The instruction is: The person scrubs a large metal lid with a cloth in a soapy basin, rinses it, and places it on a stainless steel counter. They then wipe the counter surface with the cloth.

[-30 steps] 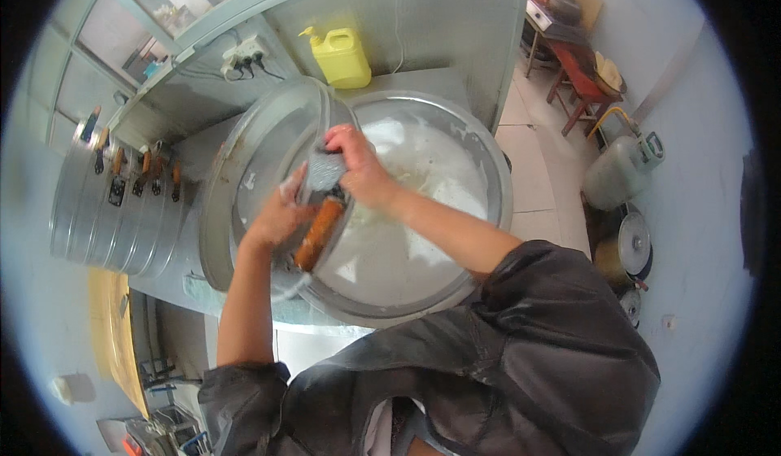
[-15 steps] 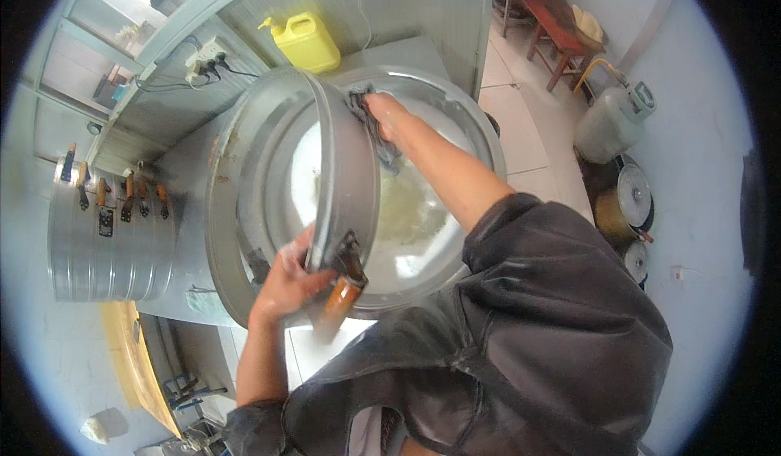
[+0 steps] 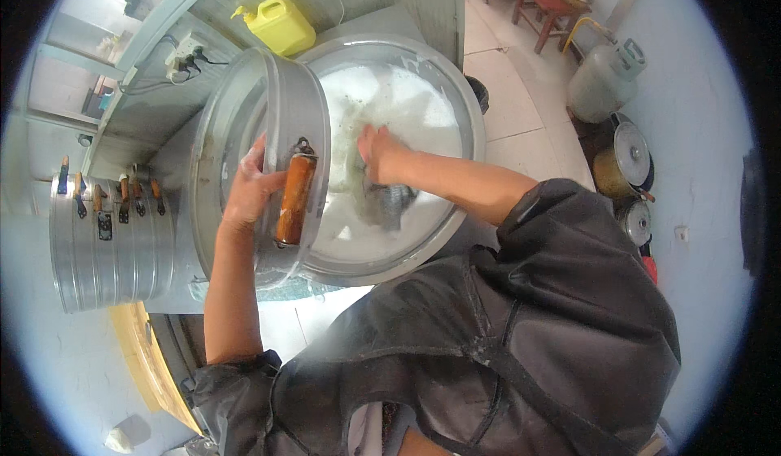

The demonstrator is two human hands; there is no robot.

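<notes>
Probably stiff, slippery and best held by its handle (image 3: 295, 200), the metal ring (image 3: 305, 110) tilted over the basin (image 3: 470, 102). My left fingers (image 3: 256, 155) gripped its rim (image 3: 272, 90); whether my right fingers (image 3: 370, 140) were closed, I couldn't tell.

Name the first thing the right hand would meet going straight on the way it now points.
Going leftward, the right hand would probably meet the outer wall of the round metal vessel first. Depth is unclear; if its line dips, the sudsy water comes first.
</notes>
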